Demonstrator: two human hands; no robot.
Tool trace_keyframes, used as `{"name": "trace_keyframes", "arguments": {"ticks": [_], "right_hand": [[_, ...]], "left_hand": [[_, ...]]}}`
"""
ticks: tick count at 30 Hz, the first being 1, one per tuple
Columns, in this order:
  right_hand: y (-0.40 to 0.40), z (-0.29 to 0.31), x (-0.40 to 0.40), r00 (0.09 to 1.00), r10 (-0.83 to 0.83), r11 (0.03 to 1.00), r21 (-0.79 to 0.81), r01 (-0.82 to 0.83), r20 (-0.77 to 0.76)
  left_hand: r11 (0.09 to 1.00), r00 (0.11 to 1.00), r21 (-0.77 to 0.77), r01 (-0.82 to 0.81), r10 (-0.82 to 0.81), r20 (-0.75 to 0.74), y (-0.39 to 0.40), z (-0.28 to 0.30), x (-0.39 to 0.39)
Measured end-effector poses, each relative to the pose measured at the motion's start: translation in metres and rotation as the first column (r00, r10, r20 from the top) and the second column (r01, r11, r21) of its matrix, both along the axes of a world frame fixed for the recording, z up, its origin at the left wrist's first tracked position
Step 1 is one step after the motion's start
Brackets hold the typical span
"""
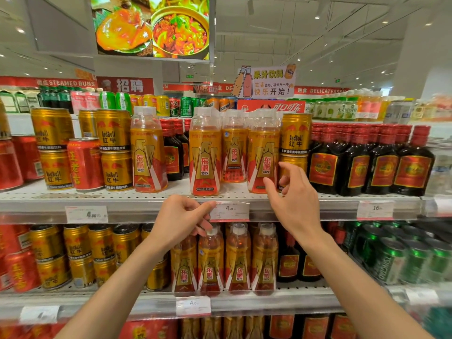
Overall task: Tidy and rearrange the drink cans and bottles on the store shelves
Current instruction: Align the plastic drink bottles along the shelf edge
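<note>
Bright white store ceiling above the grey perforated shelf [318, 195]. Left hand [179, 220], loosely curled and holding nothing, hovers over the lower row's orange bottle [210, 263]. Right hand [291, 194], half open, thumb brushing an upper orange bottle [263, 152], partly hides the gold cans [294, 143]. Price tags [230, 211] blurred.

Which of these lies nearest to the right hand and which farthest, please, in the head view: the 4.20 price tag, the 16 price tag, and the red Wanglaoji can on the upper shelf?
From the right hand:
1. The 4.20 price tag, on the shelf edge just to its left.
2. The 16 price tag, along the same edge to its right.
3. The red Wanglaoji can, far left among the gold cans.
</note>
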State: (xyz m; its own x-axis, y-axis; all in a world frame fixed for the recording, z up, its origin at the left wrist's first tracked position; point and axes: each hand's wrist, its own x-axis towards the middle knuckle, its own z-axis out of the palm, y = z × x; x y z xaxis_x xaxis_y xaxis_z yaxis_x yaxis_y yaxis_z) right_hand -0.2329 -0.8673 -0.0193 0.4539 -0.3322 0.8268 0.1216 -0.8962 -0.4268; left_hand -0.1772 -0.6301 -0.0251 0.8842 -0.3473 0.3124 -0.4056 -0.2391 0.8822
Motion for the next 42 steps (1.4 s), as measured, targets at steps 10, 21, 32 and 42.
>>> {"name": "trace_keyframes", "arguments": {"ticks": [10, 21, 32, 42], "right_hand": [[-0.037, 0.024, -0.001, 0.991, -0.103, 0.994, 0.049, 0.098, 0.091], [-0.031, 0.044, 0.021, 0.991, -0.061, 0.982, 0.187, 0.038, 0.118], [-0.037, 0.022, 0.003, 0.999, 0.016, 0.99, 0.14, -0.023, 0.052], [-0.036, -0.008, -0.006, 0.996, -0.023, 0.978, 0.205, 0.04, -0.085]], "left_hand": [[1.0, 1.0, 0.011, -0.008, 0.008, 0.018, -0.002, 0.0, 0.0], [1.0, 0.999, -0.009, -0.013, 0.014, 0.038, -0.001, -0.003, 0.002], [1.0, 0.998, -0.005, -0.025, 0.025, 0.055, -0.002, -0.005, 0.001], [0.999, 0.995, 0.011, -0.04, 0.039, 0.088, -0.001, -0.007, 0.002]]}}
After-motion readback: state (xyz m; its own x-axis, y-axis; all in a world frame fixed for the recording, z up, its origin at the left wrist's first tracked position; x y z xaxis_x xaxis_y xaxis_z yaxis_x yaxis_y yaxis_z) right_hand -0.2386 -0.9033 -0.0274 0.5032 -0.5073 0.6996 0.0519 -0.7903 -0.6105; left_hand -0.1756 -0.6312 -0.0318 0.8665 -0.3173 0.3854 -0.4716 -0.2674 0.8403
